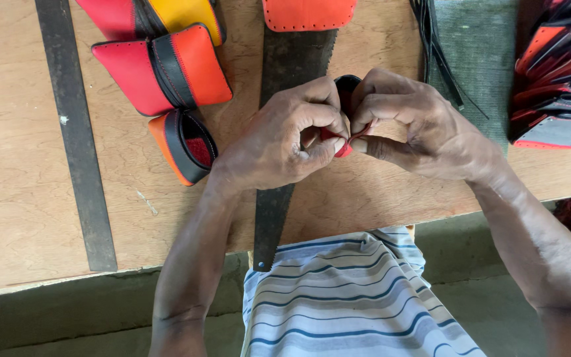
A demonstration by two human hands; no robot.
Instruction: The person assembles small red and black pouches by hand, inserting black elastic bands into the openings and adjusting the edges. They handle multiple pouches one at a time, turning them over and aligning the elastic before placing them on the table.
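Both hands meet over the middle of a wooden table (14, 119). My left hand (279, 142) and my right hand (414, 122) pinch the same small red and black leather piece (345, 89) between thumbs and fingertips. Most of the piece is hidden by the fingers; a black rounded edge shows above them and a red edge below. The hands hover over a dark saw blade (279, 198) that lies flat on the wood.
Red, orange and black leather pouches (166, 69) lie at the upper left, an orange panel (308, 13) at the top. A long metal ruler (77, 139) lies left. Black straps (434, 39), a grey mat (487, 53) and stacked leather pieces (560, 79) are right.
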